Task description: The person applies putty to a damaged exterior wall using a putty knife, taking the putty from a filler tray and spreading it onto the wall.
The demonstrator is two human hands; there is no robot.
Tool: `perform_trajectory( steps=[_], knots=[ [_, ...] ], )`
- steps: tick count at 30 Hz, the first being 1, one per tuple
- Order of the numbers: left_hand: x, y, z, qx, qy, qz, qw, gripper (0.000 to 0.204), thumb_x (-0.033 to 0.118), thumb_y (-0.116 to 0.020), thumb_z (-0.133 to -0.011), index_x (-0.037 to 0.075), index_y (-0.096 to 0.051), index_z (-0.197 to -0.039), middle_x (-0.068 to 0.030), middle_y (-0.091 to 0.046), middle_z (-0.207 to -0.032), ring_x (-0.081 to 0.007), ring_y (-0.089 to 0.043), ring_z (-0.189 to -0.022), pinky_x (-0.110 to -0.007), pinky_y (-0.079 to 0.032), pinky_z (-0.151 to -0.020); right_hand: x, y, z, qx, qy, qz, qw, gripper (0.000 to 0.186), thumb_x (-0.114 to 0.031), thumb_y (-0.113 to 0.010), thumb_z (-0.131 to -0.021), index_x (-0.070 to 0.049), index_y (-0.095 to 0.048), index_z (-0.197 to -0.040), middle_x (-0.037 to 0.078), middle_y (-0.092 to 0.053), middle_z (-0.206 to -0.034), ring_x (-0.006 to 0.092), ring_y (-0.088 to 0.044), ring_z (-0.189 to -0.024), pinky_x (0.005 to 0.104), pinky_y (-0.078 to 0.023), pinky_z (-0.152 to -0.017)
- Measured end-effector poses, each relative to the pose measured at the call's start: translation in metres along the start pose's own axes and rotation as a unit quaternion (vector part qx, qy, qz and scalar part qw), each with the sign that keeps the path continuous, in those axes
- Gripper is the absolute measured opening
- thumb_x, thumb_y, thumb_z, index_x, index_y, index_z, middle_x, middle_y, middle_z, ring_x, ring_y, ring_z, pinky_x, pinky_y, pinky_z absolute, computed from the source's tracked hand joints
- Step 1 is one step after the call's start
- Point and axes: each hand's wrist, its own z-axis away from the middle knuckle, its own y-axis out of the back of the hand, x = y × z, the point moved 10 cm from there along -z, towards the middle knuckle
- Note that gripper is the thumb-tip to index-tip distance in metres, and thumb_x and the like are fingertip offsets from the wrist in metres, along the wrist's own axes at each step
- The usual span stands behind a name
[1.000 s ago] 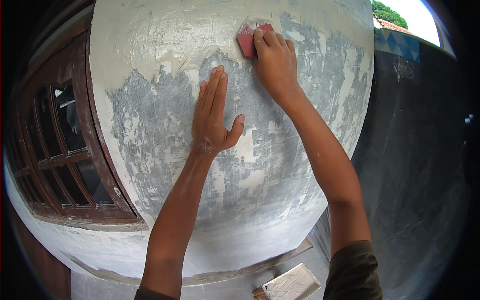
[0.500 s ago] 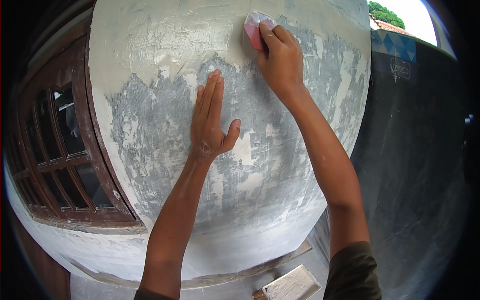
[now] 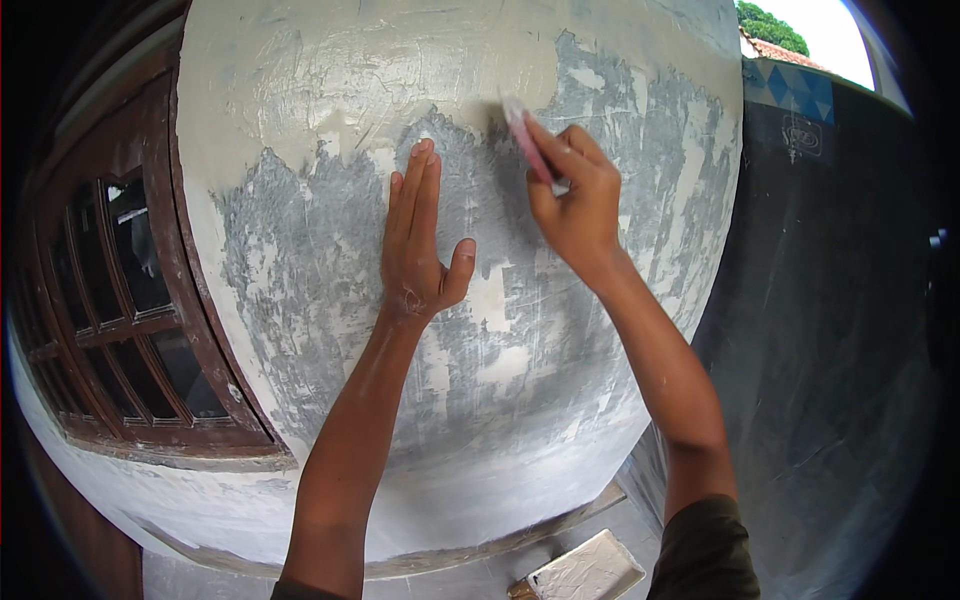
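A pink scraper [image 3: 526, 144] is held before the wall [image 3: 470, 400] by the right hand [image 3: 585, 195], with fingers bent closed; to the left, the left hand [image 3: 412, 262] is laid open, nothing gripped.

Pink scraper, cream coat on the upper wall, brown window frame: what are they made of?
Pink scraper: probably plastic or rubber; thin, pink and whitish-smeared, but blurred, so unsure.
Cream coat: looks like damp plaster or filler paste; glossy highlights, streaky ridges.
Brown window frame: likely wood, dark-stained or varnished; slim dividing bars, pale specks.
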Motion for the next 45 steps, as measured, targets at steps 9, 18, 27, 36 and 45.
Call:
perform_trajectory(
  steps=[9, 18, 27, 36, 45],
  knots=[
    [0.005, -0.006, -0.003, -0.009, -0.006, 0.004, 1.0, 0.072, 0.037, -0.048, -0.096, -0.007, -0.034, -0.151, -0.0282, -0.037, -0.156, -0.0416, -0.034, -0.148, -0.061, -0.024, -0.118, 0.027, -0.018, -0.072, 0.049, 0.15, 0.293, 0.943, 0.034, -0.002, -0.064, -0.078, 0.002, -0.067, -0.112, 0.011, -0.066, -0.1, 0.029, -0.063, -0.095, 0.0418, -0.047, -0.084],
    [0.001, 0.0, 0.0, -0.013, -0.007, -0.014, 1.0, 0.074, 0.036, -0.05, -0.094, -0.007, -0.033, -0.151, -0.0285, -0.037, -0.156, -0.0426, -0.034, -0.147, -0.06, -0.023, -0.119, -0.025, -0.023, 0.01, -0.013, 0.079, 0.117, 0.99, 0.051, 0.007, -0.069, -0.067, -0.001, -0.067, -0.117, 0.012, -0.058, -0.087, 0.0302, -0.06, -0.084, 0.0399, -0.048, -0.076],
    [0.006, -0.008, -0.004, -0.01, -0.004, -0.005, 1.0, 0.073, 0.033, -0.05, -0.092, -0.007, -0.034, -0.152, -0.0284, -0.038, -0.155, -0.0417, -0.035, -0.147, -0.06, -0.024, -0.119, 0.019, -0.026, -0.07, 0.028, 0.146, 0.292, 0.945, 0.037, 0.0, -0.062, -0.078, 0.002, -0.065, -0.114, 0.012, -0.065, -0.098, 0.0286, -0.062, -0.096, 0.0417, -0.047, -0.083],
    [0.001, 0.002, 0.0, -0.012, -0.003, -0.02, 1.0, 0.073, 0.035, -0.049, -0.094, -0.008, -0.034, -0.15, -0.0288, -0.038, -0.155, -0.0424, -0.035, -0.147, -0.06, -0.023, -0.119, -0.032, -0.036, 0.015, -0.066, 0.107, 0.131, 0.983, 0.043, 0.001, -0.067, -0.071, 0.0, -0.065, -0.114, 0.01, -0.06, -0.093, 0.0286, -0.06, -0.09, 0.0409, -0.046, -0.081],
    [0.007, -0.006, -0.004, -0.012, -0.004, -0.009, 1.0, 0.072, 0.035, -0.049, -0.094, -0.008, -0.034, -0.15, -0.029, -0.038, -0.155, -0.0424, -0.035, -0.147, -0.06, -0.023, -0.119, 0.001, -0.038, -0.053, 0.035, 0.164, 0.263, 0.95, 0.038, -0.001, -0.064, -0.074, 0.001, -0.065, -0.112, 0.01, -0.063, -0.095, 0.0277, -0.061, -0.091, 0.0405, -0.046, -0.08]
  ],
)
